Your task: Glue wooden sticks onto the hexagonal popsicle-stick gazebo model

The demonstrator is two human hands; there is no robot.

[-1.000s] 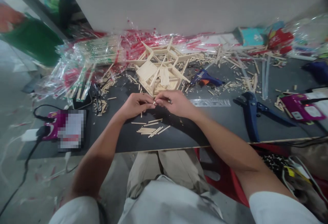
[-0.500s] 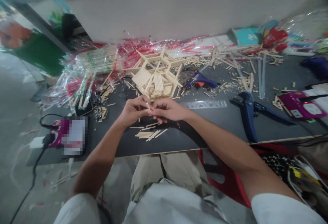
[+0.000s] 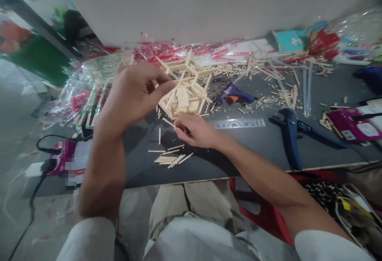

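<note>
My right hand (image 3: 195, 131) is closed on a thin wooden stick (image 3: 168, 123), which points out to the left from its fingertips. Raised over the table's left part, my left hand (image 3: 134, 90) has its thumb and forefinger drawn together; whatever is between them I cannot make out. Those fingertips overlap the left side of a many-sided frame (image 3: 183, 96) built from wooden sticks, and I cannot tell whether they touch it. Below the hands, several cut sticks (image 3: 166, 160) lie loose on the dark table (image 3: 209, 165).
Behind my right hand lies a clear ruler (image 3: 238, 123), with a blue glue gun (image 3: 235, 94) farther back. A blue cutter (image 3: 291, 139) rests on the right. Purple power boxes (image 3: 353, 123) with cables sit at both ends. Plastic wrappings (image 3: 167, 50) and stick scraps line the back.
My hands were together over the loose sticks. The left has moved up and left, away from the right, which stays low and now shows a stick at its fingertips.
</note>
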